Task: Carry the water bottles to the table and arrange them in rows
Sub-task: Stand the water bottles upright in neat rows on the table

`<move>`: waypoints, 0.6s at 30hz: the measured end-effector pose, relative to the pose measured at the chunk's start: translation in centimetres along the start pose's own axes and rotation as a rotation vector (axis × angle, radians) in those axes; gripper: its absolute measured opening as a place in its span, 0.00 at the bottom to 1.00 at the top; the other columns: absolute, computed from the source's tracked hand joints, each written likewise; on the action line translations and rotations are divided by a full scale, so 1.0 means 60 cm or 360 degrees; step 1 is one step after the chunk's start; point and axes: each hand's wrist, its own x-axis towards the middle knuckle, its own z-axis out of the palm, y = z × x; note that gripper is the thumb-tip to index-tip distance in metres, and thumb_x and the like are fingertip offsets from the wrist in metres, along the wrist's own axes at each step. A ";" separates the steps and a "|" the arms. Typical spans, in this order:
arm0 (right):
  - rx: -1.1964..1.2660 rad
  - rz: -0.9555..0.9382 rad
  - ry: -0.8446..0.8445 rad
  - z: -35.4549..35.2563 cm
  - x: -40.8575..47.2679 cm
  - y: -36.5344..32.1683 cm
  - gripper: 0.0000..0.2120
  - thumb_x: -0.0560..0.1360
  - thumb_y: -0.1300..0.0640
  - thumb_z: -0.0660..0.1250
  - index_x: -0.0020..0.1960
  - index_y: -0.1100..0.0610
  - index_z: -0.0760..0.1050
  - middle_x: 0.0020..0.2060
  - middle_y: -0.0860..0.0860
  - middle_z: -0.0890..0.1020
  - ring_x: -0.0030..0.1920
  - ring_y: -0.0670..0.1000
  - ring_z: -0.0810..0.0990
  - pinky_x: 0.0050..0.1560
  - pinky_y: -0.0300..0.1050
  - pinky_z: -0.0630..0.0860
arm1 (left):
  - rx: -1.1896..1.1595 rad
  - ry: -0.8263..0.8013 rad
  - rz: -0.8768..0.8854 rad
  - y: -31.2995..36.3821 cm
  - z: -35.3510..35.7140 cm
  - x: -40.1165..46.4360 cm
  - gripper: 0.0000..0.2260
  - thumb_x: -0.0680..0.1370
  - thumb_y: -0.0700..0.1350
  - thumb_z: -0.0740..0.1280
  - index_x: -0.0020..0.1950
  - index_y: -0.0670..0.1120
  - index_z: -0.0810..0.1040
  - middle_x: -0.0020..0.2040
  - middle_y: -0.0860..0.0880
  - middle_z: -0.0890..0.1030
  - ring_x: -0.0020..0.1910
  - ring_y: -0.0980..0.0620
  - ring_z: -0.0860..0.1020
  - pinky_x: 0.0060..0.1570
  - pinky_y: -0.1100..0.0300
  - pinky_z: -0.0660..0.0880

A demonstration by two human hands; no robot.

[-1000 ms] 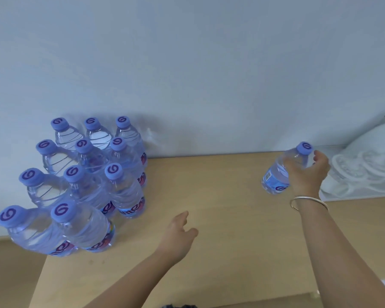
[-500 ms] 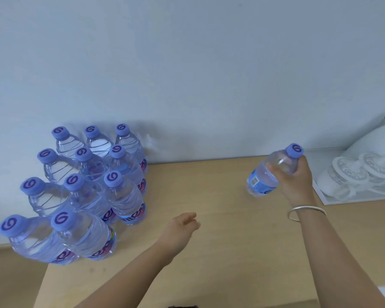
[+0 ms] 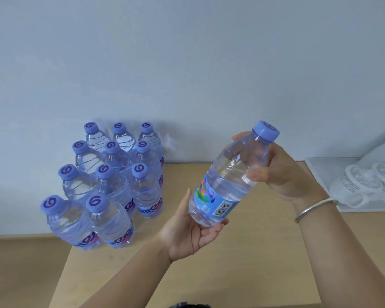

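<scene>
Over the wooden table (image 3: 265,252), you are now passing the water bottle (image 3: 231,176), gripped by your right hand (image 3: 278,172), into your left hand (image 3: 187,230) cupped under its base, ready for the unfinished front row of the bottle block (image 3: 107,181).

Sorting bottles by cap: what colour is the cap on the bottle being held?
Periwinkle blue, on the held bottle's cap; the head view, the only one, shows it.
</scene>
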 end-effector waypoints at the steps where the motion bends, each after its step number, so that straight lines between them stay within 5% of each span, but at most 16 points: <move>1: 0.0008 0.0012 -0.0033 0.003 0.004 0.000 0.26 0.60 0.50 0.78 0.56 0.48 0.76 0.50 0.44 0.81 0.53 0.45 0.79 0.53 0.38 0.75 | -0.0005 -0.0039 0.0000 0.000 -0.003 -0.006 0.34 0.67 0.67 0.60 0.49 0.38 0.83 0.45 0.37 0.83 0.35 0.47 0.83 0.36 0.57 0.82; 5: 0.0065 0.0062 -0.0047 0.007 0.020 0.003 0.35 0.58 0.54 0.75 0.63 0.47 0.68 0.56 0.44 0.80 0.60 0.46 0.77 0.58 0.41 0.74 | -0.0030 -0.0094 0.0103 -0.003 -0.010 -0.023 0.31 0.68 0.64 0.61 0.49 0.37 0.83 0.45 0.38 0.83 0.35 0.46 0.83 0.35 0.57 0.82; 11: -0.0236 0.0043 0.0099 0.043 0.038 -0.011 0.16 0.72 0.60 0.66 0.58 0.54 0.70 0.51 0.44 0.80 0.55 0.42 0.78 0.50 0.34 0.75 | -0.0098 0.0034 0.0505 0.003 -0.017 -0.044 0.27 0.66 0.61 0.63 0.51 0.40 0.83 0.50 0.39 0.83 0.40 0.45 0.84 0.36 0.58 0.82; 13: -0.0336 0.0123 0.0291 0.053 0.042 -0.004 0.13 0.76 0.54 0.65 0.59 0.51 0.70 0.52 0.41 0.81 0.56 0.42 0.79 0.47 0.38 0.77 | -0.0023 0.0086 0.0685 0.004 -0.023 -0.053 0.26 0.67 0.59 0.64 0.56 0.41 0.79 0.53 0.40 0.83 0.44 0.46 0.84 0.40 0.59 0.82; 15: -0.0422 0.0327 0.0529 0.061 0.048 0.006 0.20 0.73 0.43 0.65 0.62 0.50 0.68 0.52 0.43 0.80 0.54 0.45 0.80 0.42 0.43 0.79 | 0.0159 0.0159 0.0855 0.001 -0.025 -0.061 0.23 0.71 0.56 0.69 0.59 0.42 0.77 0.55 0.40 0.82 0.49 0.47 0.83 0.47 0.60 0.81; 18: -0.0400 0.0409 0.0772 0.074 0.060 0.027 0.28 0.69 0.39 0.66 0.60 0.58 0.71 0.47 0.50 0.78 0.46 0.48 0.79 0.41 0.41 0.74 | 0.0333 0.0209 0.0990 -0.013 -0.026 -0.069 0.21 0.69 0.45 0.69 0.61 0.43 0.75 0.56 0.43 0.82 0.50 0.49 0.82 0.52 0.59 0.79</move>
